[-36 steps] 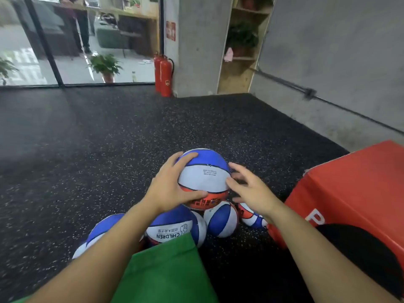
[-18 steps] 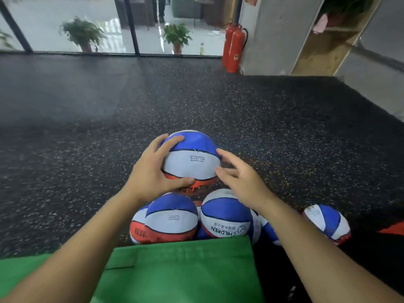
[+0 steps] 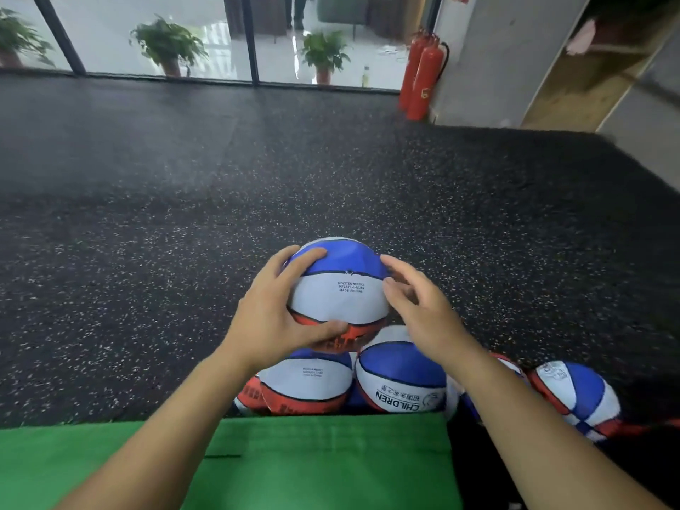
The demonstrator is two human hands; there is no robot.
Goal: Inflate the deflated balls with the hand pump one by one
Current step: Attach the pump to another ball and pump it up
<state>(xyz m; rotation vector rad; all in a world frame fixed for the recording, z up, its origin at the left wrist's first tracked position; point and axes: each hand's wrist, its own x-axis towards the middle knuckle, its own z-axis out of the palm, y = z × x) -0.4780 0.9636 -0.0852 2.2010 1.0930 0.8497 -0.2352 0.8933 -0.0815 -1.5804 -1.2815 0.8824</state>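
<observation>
A blue, white and orange ball [image 3: 342, 292] sits on top of a small pile of like balls. My left hand [image 3: 274, 314] grips its left side, fingers over the blue panel and thumb under on the orange one. My right hand [image 3: 419, 311] touches its right side with relaxed fingers. Below lie a ball with small print [image 3: 307, 384], a ball marked CHILDREN [image 3: 399, 380] and another ball [image 3: 574, 395] off to the right. No pump is in view.
A green bag [image 3: 294, 461] lies across the bottom, just in front of the pile. Dark speckled rubber floor [image 3: 184, 233] stretches ahead. Red fire extinguishers [image 3: 419, 75], a grey pillar, wooden shelving and potted plants behind glass stand at the far end.
The view swung left, so the red box at the right left the frame. Both hands stay on the top ball, which barely shifted.
</observation>
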